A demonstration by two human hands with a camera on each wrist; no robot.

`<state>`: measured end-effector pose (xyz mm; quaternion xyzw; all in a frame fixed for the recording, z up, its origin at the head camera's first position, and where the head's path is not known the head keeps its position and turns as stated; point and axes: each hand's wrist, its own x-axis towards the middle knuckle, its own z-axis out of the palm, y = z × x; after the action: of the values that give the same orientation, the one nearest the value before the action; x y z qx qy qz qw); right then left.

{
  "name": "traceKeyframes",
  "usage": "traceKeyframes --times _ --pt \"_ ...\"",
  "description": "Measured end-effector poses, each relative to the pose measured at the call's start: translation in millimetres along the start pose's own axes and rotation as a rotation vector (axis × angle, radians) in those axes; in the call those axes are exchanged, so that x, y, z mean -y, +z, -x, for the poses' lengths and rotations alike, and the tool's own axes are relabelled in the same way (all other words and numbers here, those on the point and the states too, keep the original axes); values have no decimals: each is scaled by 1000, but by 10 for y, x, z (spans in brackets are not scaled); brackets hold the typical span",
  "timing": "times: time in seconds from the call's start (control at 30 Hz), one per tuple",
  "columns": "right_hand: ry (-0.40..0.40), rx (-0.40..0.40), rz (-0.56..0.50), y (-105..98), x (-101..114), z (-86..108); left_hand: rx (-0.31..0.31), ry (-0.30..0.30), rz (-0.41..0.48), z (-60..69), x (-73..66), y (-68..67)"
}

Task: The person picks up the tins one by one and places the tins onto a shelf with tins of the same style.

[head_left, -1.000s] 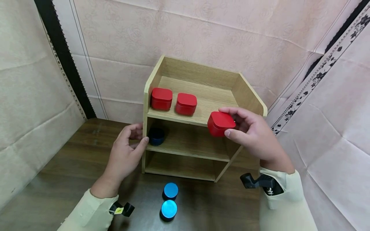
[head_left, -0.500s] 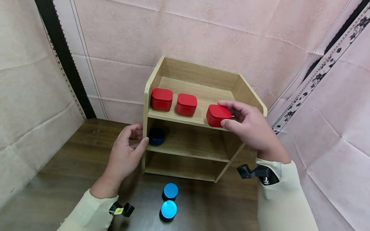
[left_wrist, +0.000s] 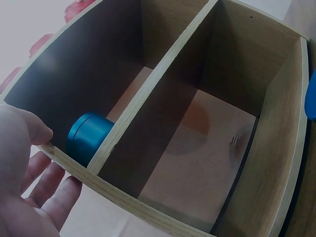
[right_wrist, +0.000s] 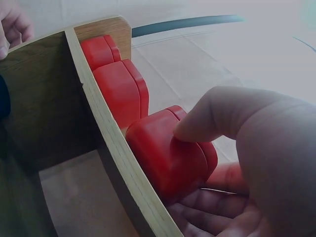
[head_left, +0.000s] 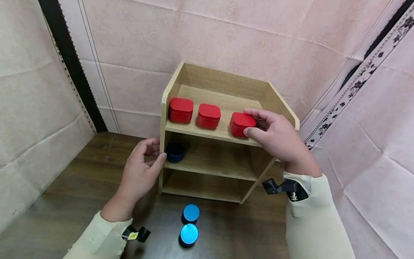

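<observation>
My right hand [head_left: 278,138] pinches a small red square tin [head_left: 240,124] with rounded corners, at the front right of the wooden shelf unit's [head_left: 207,174] top level. In the right wrist view the thumb lies on the red tin [right_wrist: 170,150] and the fingers are at its far side. Left of it, a second red tin [head_left: 208,117] and a third red tin [head_left: 181,110] stand in a row. My left hand [head_left: 140,172] holds the unit's left side panel, thumb at the front edge. Beside that thumb, a dark blue round tin [head_left: 175,153] stands on the middle shelf.
Two round tins with bright blue lids, a farther one [head_left: 191,213] and a nearer one [head_left: 188,234], stand on the dark wooden table [head_left: 233,233] before the unit. Pale cloth [head_left: 136,82] hangs behind and at both sides.
My right hand has carried its red tin back and slightly left, from in front of the top shelf's edge onto that shelf. My left hand has stayed on the side panel.
</observation>
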<state>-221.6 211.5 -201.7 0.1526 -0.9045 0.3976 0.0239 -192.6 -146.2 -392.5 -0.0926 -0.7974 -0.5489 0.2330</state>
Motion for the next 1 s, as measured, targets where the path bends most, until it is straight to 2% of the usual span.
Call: traceKeyframes --times 0.5,0.83,1.0 --pt "28 14 18 18 -4 -4 3 0 10 3 -13 1" --pt "-14 19 28 21 -16 -25 8 -18 5 5 -23 -4" --pt "-27 39 33 23 -12 -23 3 -3 12 2 -6 2"
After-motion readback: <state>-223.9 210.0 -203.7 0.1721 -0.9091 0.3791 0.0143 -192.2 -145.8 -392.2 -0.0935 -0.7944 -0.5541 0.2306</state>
